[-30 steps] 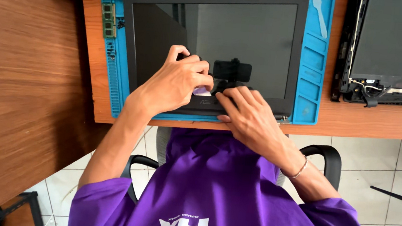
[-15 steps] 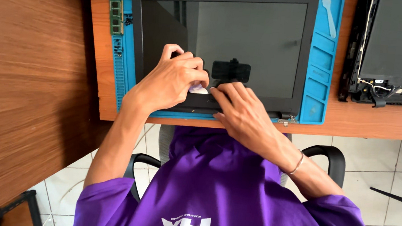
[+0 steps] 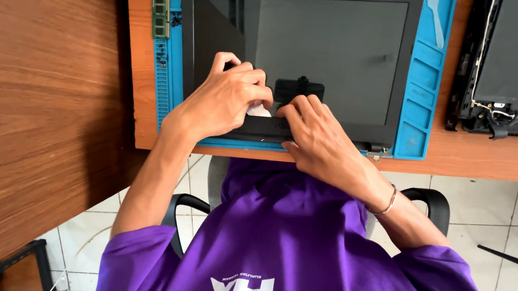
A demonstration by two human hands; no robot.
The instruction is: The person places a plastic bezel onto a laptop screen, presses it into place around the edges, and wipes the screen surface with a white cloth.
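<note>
Blue mat [image 3: 426,86] w/ laptop screen [image 3: 319,50]: white bit [image 3: 258,110] is pinched by curled left hand [image 3: 225,101] at 6 o'clock bezel, right hand [image 3: 316,138] laid flat, fingers extended, nothing gripped.

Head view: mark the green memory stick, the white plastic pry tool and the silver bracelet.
green memory stick [image 3: 160,15], head view, middle of its board.
white plastic pry tool [image 3: 436,20], head view, on its handle.
silver bracelet [image 3: 386,204], head view, band at the right wrist.

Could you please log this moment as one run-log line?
left hand: pinching white scrap | right hand: on screen bezel | under: blue mat
</note>
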